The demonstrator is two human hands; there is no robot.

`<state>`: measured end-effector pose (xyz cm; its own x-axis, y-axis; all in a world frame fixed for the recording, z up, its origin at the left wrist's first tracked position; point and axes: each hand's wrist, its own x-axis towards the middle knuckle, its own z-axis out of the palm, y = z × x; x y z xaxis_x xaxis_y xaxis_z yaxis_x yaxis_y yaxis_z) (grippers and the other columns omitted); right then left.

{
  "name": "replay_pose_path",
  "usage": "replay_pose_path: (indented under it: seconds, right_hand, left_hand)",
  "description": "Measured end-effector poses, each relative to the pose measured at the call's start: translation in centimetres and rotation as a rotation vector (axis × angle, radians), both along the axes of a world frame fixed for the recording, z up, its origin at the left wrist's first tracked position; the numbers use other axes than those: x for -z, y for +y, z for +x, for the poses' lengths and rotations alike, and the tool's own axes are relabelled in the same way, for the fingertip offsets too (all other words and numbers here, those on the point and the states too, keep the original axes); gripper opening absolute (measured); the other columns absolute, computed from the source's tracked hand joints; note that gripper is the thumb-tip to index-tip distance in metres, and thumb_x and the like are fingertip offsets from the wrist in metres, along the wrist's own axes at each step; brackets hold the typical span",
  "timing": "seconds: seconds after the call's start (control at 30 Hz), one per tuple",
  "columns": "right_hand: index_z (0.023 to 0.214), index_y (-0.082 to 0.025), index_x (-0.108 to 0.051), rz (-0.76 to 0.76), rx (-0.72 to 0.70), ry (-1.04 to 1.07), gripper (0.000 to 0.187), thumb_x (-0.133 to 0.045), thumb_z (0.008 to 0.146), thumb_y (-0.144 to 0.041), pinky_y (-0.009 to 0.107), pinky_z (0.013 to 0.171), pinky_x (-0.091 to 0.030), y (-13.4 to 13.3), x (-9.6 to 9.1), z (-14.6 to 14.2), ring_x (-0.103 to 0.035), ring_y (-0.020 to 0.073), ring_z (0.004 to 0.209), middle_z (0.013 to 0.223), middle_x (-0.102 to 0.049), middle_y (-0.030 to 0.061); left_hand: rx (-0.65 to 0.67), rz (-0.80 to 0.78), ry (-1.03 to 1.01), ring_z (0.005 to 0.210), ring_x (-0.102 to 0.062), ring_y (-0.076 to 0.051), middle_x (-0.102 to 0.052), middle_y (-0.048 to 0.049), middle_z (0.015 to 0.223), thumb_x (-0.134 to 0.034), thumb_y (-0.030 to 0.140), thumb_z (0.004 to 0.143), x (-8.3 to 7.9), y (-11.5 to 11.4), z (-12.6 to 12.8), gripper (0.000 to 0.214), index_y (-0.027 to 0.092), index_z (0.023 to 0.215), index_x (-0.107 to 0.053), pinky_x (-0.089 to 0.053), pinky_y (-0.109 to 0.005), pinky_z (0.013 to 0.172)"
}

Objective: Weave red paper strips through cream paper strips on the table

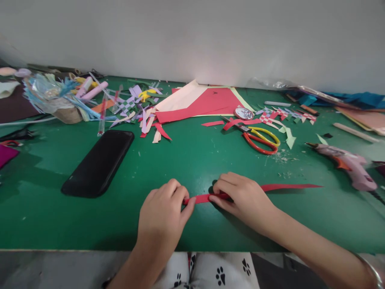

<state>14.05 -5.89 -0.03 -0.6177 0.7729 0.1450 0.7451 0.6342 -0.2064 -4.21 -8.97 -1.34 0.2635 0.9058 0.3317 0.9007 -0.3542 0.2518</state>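
Note:
A narrow red paper strip (202, 198) lies across the near part of the green table. My left hand (164, 208) pinches its left end between thumb and fingers. A short way to the right, my right hand (240, 196) is closed on the same strip, thumb and fingertips pressed together. Past my right hand the strip's tail runs out to a pointed end. Between the hands a short flat piece of it shows. Beyond the right hand lie scissors (260, 140) with one red and one yellow handle, their blades partly covered by a curled red paper piece (240, 122).
A black phone (99, 162) lies to the left. Red paper sheets (207, 102) and paper scraps (150, 120) spread along the back. On the right rests a pink glue gun (345, 160). A bundle of blue paper strands (57, 92) stands at the far left, before a pale wall.

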Motion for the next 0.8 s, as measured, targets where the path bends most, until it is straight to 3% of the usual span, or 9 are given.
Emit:
replay_pose_path:
  seconds: [0.3, 0.4, 0.53, 0.67, 0.8]
  right_hand:
    - [0.065, -0.017, -0.053, 0.008, 0.013, -0.002, 0.02, -0.047, 0.08, -0.029, 0.023, 0.052, -0.032, -0.1, -0.1, 0.6, -0.045, 0.0117, 0.058, 0.061, -0.052, 0.0005]
    - [0.066, -0.017, -0.054, 0.027, -0.013, 0.008, 0.021, -0.044, 0.082, -0.028, 0.023, 0.053, -0.032, -0.2, 0.1, 0.6, -0.045, 0.0117, 0.059, 0.063, -0.053, 0.001]
    - [0.067, -0.017, -0.055, 0.114, -0.061, 0.043, 0.027, -0.038, 0.085, -0.027, 0.024, 0.053, -0.032, -0.6, 0.5, 0.0, -0.045, 0.0112, 0.057, 0.061, -0.053, 0.0012]
    - [0.065, -0.016, -0.055, 0.167, -0.101, 0.082, 0.031, -0.035, 0.086, -0.027, 0.024, 0.052, -0.031, -1.0, 0.9, -0.4, -0.043, 0.0105, 0.054, 0.059, -0.053, 0.001]
    - [0.07, -0.016, -0.057, 0.039, -0.096, 0.148, 0.027, -0.038, 0.085, -0.028, 0.022, 0.054, -0.035, -1.1, 0.8, 0.3, -0.048, 0.0109, 0.06, 0.063, -0.056, 0.0019]
  left_hand:
    - [-0.02, -0.051, -0.042, 0.045, -0.043, -0.008, -0.053, 0.0021, 0.065, -0.047, 0.019, 0.073, -0.3, -0.1, -0.2, 0.012, 0.019, 0.062, -0.052, -0.031, -0.023, 0.045]
    - [-0.014, 0.027, -0.033, 0.057, -0.05, -0.012, -0.056, -0.0016, 0.075, -0.043, 0.012, 0.073, -0.2, -0.3, -0.1, 0.014, 0.018, 0.077, -0.055, -0.036, -0.024, 0.049]
    - [0.117, 0.162, 0.005, 0.067, -0.05, -0.014, -0.057, -0.0064, 0.086, -0.037, 0.008, 0.078, 0.0, -0.3, 0.6, 0.025, 0.015, 0.092, -0.056, -0.04, -0.026, 0.055]
    - [0.222, 0.051, -0.009, 0.06, -0.048, -0.013, -0.055, -0.0022, 0.071, -0.038, 0.014, 0.082, 0.3, -0.3, 1.1, 0.02, 0.017, 0.082, -0.058, -0.038, -0.025, 0.053]
    - [0.223, 0.05, -0.022, 0.06, -0.045, -0.013, -0.056, -0.0014, 0.069, -0.041, 0.018, 0.083, 0.2, -0.4, 0.8, 0.02, 0.018, 0.074, -0.059, -0.036, -0.026, 0.052]
